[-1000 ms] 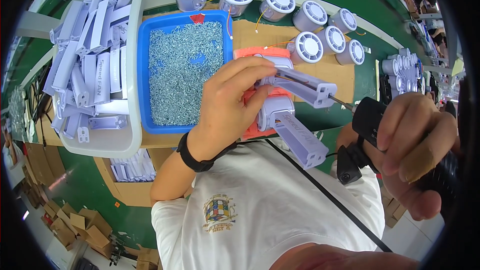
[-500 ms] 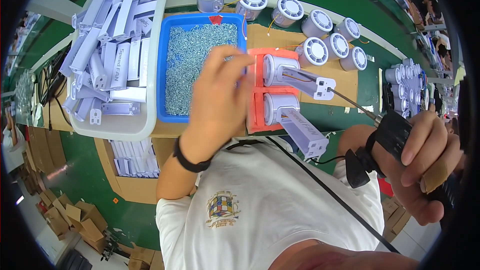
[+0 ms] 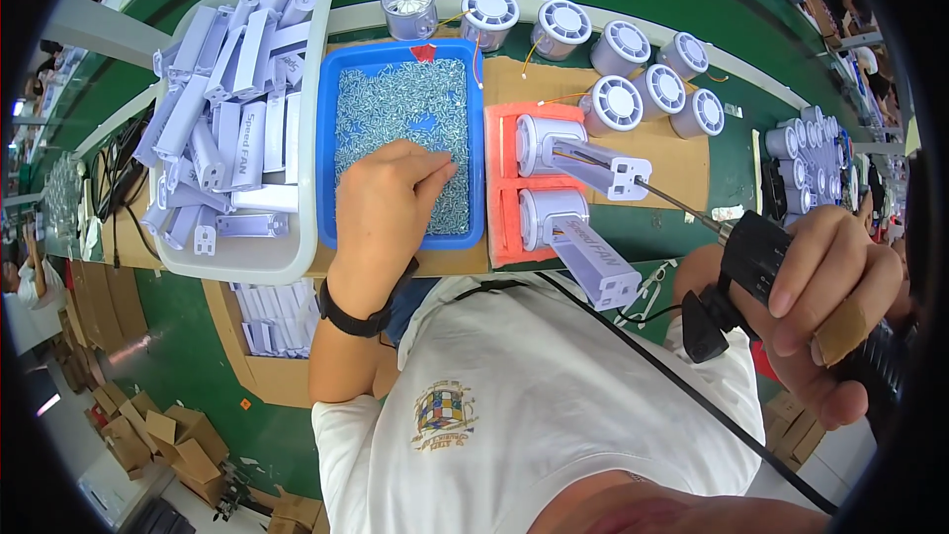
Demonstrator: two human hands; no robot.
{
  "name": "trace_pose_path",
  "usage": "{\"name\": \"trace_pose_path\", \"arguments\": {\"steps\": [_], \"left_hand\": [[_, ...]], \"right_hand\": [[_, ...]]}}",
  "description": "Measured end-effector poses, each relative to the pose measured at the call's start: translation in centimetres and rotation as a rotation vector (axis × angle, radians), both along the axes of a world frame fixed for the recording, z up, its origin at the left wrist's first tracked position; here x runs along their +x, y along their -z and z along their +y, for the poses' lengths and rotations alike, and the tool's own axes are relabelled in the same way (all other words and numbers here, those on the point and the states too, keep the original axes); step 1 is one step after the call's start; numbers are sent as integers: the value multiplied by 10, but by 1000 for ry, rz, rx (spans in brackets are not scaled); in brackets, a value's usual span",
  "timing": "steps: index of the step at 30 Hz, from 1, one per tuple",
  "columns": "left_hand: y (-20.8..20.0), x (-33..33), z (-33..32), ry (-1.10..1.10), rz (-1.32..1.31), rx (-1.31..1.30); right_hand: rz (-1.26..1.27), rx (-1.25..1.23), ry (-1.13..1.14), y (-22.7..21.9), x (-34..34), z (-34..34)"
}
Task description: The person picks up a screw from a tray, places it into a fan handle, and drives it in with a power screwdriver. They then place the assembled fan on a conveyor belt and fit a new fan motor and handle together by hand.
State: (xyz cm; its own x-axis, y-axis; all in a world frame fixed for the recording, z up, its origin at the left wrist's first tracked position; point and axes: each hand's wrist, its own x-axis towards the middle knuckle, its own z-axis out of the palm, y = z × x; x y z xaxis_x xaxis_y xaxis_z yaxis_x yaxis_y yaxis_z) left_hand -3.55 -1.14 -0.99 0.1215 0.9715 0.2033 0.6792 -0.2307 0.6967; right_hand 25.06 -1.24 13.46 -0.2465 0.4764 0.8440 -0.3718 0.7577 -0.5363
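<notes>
My left hand (image 3: 381, 208) is over the blue tray (image 3: 324, 163) of small silver screws (image 3: 371, 104), thumb and fingertips pinched together; whatever lies between them is too small to make out. In my right hand (image 3: 830, 282) is a black electric screwdriver (image 3: 756, 259), a cable running from it. Its long bit meets the end of a white handle (image 3: 603, 173), which sticks out from the upper fan body seated in a red fixture (image 3: 507, 185). Below it, a second fan with a white handle (image 3: 596, 265) rests in the same fixture. My right hand has a tan wrap on one finger.
A white bin (image 3: 318, 59) heaped with loose handles stands left of the tray. Several round fan bodies (image 3: 613, 104) with thin wires sit on cardboard behind the fixture. An open carton (image 3: 232, 336) of handles is below the table edge. More fan bodies (image 3: 796, 158) stand far right.
My left hand has moved left from beside the fixture to over the screws, its fingers now pinched. The screwdriver bit stays at the upper handle. The whole view has shifted slightly.
</notes>
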Motion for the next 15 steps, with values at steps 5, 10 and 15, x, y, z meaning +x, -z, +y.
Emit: {"name": "trace_pose_path", "arguments": {"steps": [5, 10, 15], "left_hand": [[-12, 19, 4, 36, -250, -28], [-11, 34, 14, 70, -359, 94], [-10, 53, 21, 104, -426, 172]], "right_hand": [[35, -35, -5, 5, 4, 2], [13, -71, -48, 5, 12, 5], [90, -127, -61, 9, 8, 9]]}}
